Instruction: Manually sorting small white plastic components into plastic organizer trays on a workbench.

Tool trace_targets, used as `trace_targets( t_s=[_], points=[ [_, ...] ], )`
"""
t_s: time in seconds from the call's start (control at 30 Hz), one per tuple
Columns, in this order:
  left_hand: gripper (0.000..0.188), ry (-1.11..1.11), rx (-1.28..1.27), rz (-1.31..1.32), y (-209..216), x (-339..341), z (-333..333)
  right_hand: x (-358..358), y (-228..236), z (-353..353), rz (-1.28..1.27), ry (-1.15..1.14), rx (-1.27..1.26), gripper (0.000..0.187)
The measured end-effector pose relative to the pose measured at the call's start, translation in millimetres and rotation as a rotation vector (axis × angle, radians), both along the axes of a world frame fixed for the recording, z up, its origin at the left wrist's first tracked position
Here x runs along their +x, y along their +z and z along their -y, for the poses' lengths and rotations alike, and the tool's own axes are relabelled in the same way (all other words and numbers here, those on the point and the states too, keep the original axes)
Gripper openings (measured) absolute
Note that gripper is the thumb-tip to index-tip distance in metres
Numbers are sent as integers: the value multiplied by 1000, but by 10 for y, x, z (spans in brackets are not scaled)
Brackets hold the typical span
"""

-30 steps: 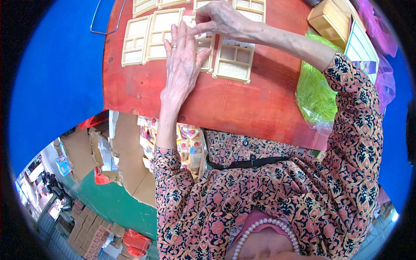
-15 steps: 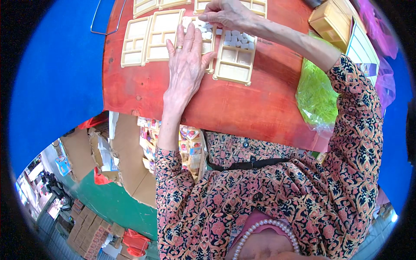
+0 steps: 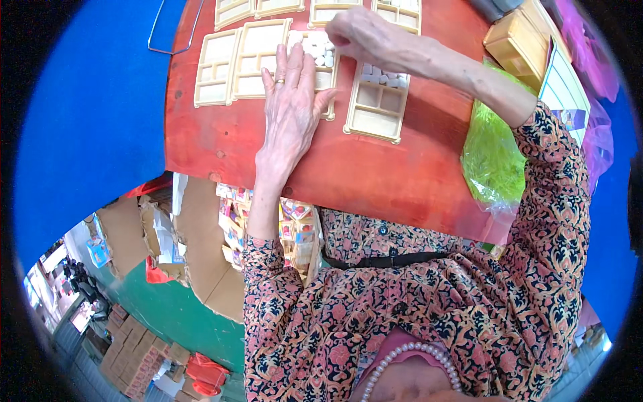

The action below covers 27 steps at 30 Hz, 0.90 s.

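My left hand, a ring on one finger, lies with fingers stretched flat over a cream compartment tray. Small white rounded pieces fill the upper compartment of that tray, beyond my fingertips. Above the gap to the right-hand tray, my right hand is curled, its fingertips pinched together and slightly blurred. Whatever they hold, if anything, is hidden. More white pieces sit in the right-hand tray's far compartment, partly covered by my forearm; its nearer compartments show bare.
Two trays stand to the left, and several more line the far side of the red table. Green shredded filler in a clear bag lies right, below a stack of cream trays. An open carton stands below the table edge.
My right hand has moved right, from the white pieces in the middle tray toward the right-hand tray. My left hand stays flat on its tray. The whole view has shifted slightly.
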State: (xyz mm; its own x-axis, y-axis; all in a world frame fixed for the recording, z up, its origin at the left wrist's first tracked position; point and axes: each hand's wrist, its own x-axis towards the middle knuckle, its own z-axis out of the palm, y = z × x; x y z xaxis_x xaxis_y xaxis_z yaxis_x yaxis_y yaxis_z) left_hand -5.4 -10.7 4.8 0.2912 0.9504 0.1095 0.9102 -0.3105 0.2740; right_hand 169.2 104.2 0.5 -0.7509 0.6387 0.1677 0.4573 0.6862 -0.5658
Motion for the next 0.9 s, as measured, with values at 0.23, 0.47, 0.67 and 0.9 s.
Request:
trace_targets(
  t_s=[0.23,0.47,0.67,0.9],
  points=[
    [62,12,-7,9,-30,8,20,-422,312,-175,-329,-72,-10,11],
    [63,34,1,42,-31,-62,78,-414,205,-169,-279,-10,-47,12],
    [63,41,7,65,-42,-93,53,-557,105,-149,-232,31,-78,13],
    [58,67,43,157,30,-155,49,-403,-110,-328,-175,66,-113,14]
  ],
)
